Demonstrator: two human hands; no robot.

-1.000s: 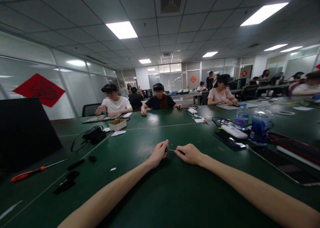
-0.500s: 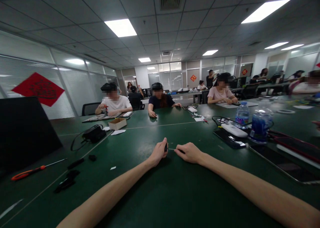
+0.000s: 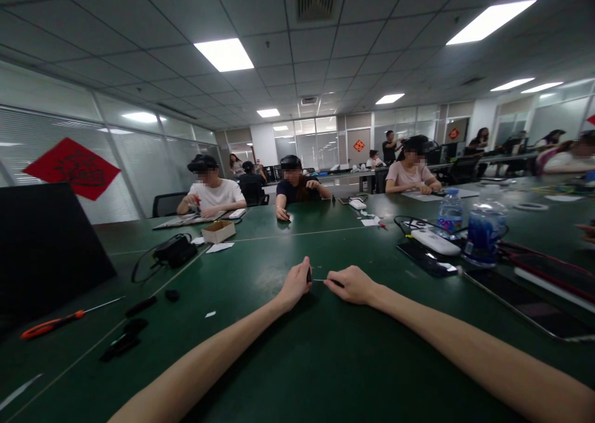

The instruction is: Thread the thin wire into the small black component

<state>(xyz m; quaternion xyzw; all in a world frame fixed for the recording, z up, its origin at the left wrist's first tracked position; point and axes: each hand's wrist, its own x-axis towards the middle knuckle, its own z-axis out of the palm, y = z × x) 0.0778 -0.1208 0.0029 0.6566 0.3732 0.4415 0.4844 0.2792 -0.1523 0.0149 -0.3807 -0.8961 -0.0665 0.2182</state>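
My left hand (image 3: 296, 285) is closed around a small black piece (image 3: 308, 275), most of it hidden by the fingers. Facing it, my right hand (image 3: 352, 285) grips what looks like a small screwdriver; only a bit of its dark handle shows. Its thin metal shaft (image 3: 318, 280) spans the short gap between my hands and points at the black piece. Whether the tip is inside the piece, I cannot tell. Both hands are low over the green table (image 3: 279, 361).
To the left lie an orange-handled screwdriver (image 3: 56, 325), black pieces (image 3: 124, 339), a black adapter (image 3: 174, 251) and a cardboard box (image 3: 218, 231). Bottles (image 3: 483, 231), a white power bank (image 3: 436, 241) and a tablet (image 3: 530, 305) stand or lie right. Co-workers sit opposite.
My hands have stayed almost in place, still closed on the same things. The co-worker opposite has lifted one hand off the table, and a small dark object now shows there.
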